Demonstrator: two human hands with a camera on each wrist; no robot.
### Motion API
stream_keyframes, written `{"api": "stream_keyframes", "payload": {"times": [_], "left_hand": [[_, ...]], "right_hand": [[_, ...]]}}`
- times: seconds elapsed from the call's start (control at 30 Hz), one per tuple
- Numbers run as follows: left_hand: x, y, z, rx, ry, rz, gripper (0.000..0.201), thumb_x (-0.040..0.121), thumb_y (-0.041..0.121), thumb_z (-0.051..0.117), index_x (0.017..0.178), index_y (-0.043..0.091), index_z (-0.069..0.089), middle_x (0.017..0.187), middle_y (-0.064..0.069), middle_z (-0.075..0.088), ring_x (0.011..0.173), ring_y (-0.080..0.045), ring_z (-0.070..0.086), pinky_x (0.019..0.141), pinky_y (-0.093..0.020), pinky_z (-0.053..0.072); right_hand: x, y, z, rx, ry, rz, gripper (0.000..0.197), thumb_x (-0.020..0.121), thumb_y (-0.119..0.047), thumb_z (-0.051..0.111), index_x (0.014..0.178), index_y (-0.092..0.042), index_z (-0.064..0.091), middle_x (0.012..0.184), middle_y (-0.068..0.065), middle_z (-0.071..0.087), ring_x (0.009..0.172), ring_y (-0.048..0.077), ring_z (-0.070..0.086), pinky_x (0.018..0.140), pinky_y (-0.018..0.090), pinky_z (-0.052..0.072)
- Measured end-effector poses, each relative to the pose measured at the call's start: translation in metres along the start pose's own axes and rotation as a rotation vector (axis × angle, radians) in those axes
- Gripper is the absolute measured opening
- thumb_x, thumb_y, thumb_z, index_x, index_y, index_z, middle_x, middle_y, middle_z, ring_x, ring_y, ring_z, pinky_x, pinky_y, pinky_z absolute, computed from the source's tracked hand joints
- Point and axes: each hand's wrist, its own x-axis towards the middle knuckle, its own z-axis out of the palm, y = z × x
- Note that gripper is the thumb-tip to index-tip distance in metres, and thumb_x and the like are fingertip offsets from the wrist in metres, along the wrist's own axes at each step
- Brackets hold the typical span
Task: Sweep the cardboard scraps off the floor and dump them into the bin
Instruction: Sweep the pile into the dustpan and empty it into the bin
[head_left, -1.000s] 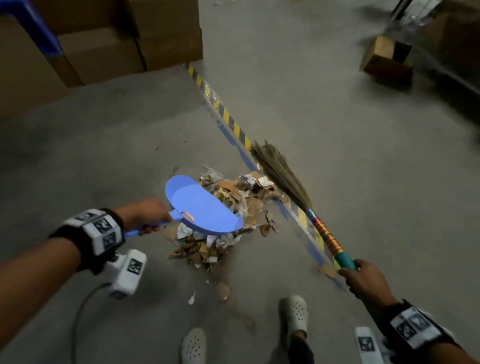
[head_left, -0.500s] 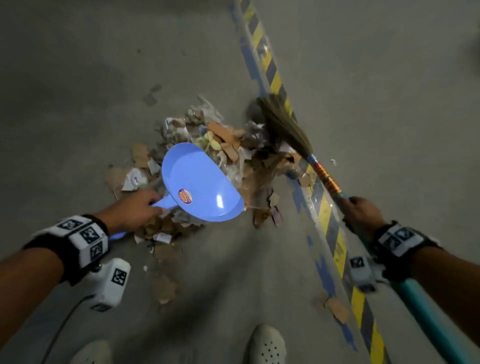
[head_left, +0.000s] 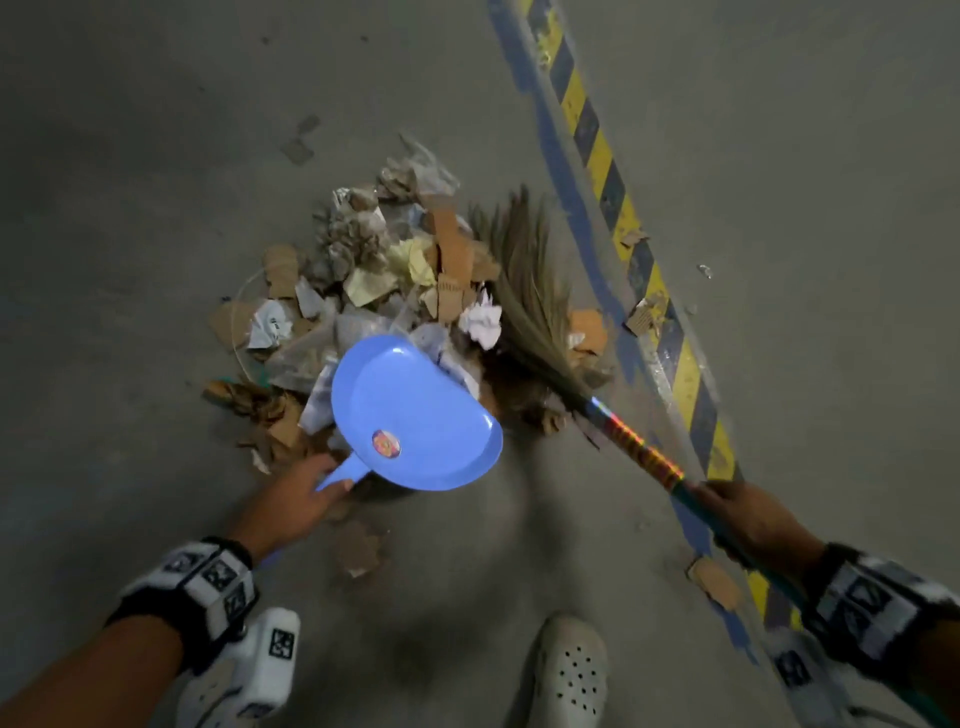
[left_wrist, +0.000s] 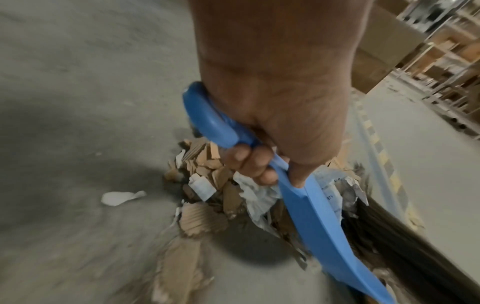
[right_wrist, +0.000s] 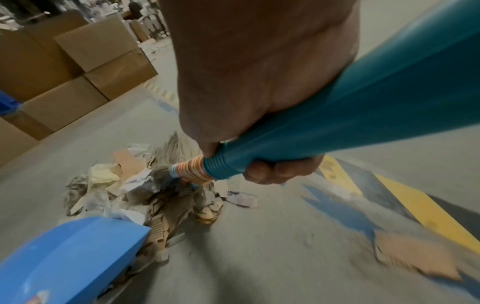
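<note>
We hold the blue plastic dustpan by its handle in our left hand, and the left wrist view shows the fingers curled fully round that handle, so the grip is tight on it. The pan sits at the near edge of the heap of torn brown cardboard scraps and crumpled paper on the grey concrete floor, its round sticker facing up. Whether its front lip touches the floor we cannot tell.

Our right hand grips the teal handle of the grass broom, fingers wrapped round the shaft just behind the striped orange binding. The broom's bristles lie on the right side of the heap, touching the scraps, just beside the pan's far right corner.

A few loose cardboard pieces lie apart from the heap: one near our white perforated shoe, others on the yellow and black hazard tape line that runs diagonally past the broom. In the right wrist view, stacked brown cardboard boxes stand beyond the heap.
</note>
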Motion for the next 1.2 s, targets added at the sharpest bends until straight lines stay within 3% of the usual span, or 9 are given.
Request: {"api": "stream_keyframes", "payload": {"times": [0.23,0.37,0.47,0.57,0.7,0.8,0.9,1.0,1.2], "left_hand": [[-0.101,-0.054,-0.009,-0.047,-0.031,-0.132,0.01,0.089,0.017,0.065,0.084,0.009,0.066,0.077,-0.002,0.067,0.07,-0.007,0.061,0.061,-0.018,0.04],[-0.145,-0.1,-0.021,-0.082,-0.033,-0.214,0.025,0.085,0.004,0.068,0.075,0.026,0.064,0.07,0.01,0.071,0.069,0.015,0.06,0.061,-0.003,0.042],[-0.159,-0.129,-0.025,-0.072,-0.061,-0.248,0.029,0.085,0.001,0.066,0.085,0.03,0.063,0.079,0.03,0.069,0.076,0.028,0.053,0.07,0.003,0.04],[-0.149,-0.152,-0.025,-0.016,-0.045,-0.253,0.014,0.087,0.001,0.064,0.094,0.013,0.066,0.099,0.006,0.071,0.08,0.015,0.06,0.071,-0.008,0.043],[-0.107,-0.182,-0.014,0.094,-0.051,-0.247,0.05,0.08,0.051,0.053,0.112,0.015,0.064,0.114,-0.009,0.067,0.108,-0.028,0.061,0.09,-0.039,0.046],[-0.072,-0.169,-0.004,0.095,-0.072,-0.219,0.043,0.084,0.047,0.055,0.115,0.019,0.063,0.117,-0.007,0.065,0.108,-0.029,0.059,0.089,-0.038,0.045],[-0.042,-0.155,0.004,0.081,-0.076,-0.199,0.025,0.091,0.039,0.055,0.098,0.017,0.063,0.106,-0.012,0.066,0.1,-0.031,0.061,0.081,-0.037,0.045],[-0.023,-0.145,0.009,0.081,-0.077,-0.21,0.031,0.089,0.045,0.049,0.082,0.015,0.054,0.095,-0.017,0.063,0.094,-0.034,0.06,0.072,-0.036,0.041],[-0.009,-0.107,0.027,0.007,-0.061,-0.221,0.016,0.096,0.023,0.053,0.092,0.008,0.051,0.103,-0.021,0.061,0.1,-0.034,0.057,0.07,-0.031,0.033]], "right_hand": [[-0.089,0.011,0.024,0.181,0.031,0.097,0.043,0.097,-0.045,0.045,0.084,-0.007,0.061,0.052,0.01,0.052,0.041,0.02,0.047,0.04,0.028,0.039],[-0.059,-0.001,0.031,0.125,0.175,0.036,0.055,0.099,-0.052,0.033,0.088,-0.006,0.06,0.048,0.008,0.056,0.038,0.018,0.052,0.044,0.027,0.041],[0.003,-0.018,0.044,0.193,0.213,0.087,0.051,0.098,-0.051,0.034,0.1,-0.005,0.054,0.079,0.023,0.062,0.067,0.031,0.063,0.066,0.034,0.05],[0.058,-0.04,0.064,0.359,0.201,0.201,0.052,0.094,-0.057,0.038,0.097,-0.006,0.051,0.073,0.016,0.054,0.06,0.022,0.052,0.066,0.032,0.045],[0.088,-0.071,0.1,0.274,0.142,0.165,0.06,0.086,-0.064,0.035,0.083,-0.007,0.051,0.079,0.02,0.055,0.062,0.028,0.051,0.07,0.04,0.046],[0.076,-0.091,0.126,0.116,0.109,0.09,0.064,0.1,-0.054,0.026,0.07,-0.004,0.053,0.074,0.029,0.063,0.061,0.037,0.061,0.062,0.039,0.049],[0.055,-0.097,0.15,0.07,0.064,0.059,0.062,0.101,-0.053,0.024,0.07,-0.008,0.053,0.052,0.016,0.055,0.036,0.023,0.049,0.039,0.022,0.039],[0.036,-0.098,0.168,0.025,-0.05,0.08,0.054,0.099,-0.056,0.021,0.074,-0.02,0.051,0.054,0.011,0.055,0.037,0.02,0.048,0.037,0.02,0.038],[0.018,-0.097,0.184,-0.023,-0.176,0.125,0.06,0.098,-0.058,0.022,0.098,-0.01,0.058,0.063,0.011,0.057,0.043,0.019,0.051,0.04,0.022,0.041]]}}
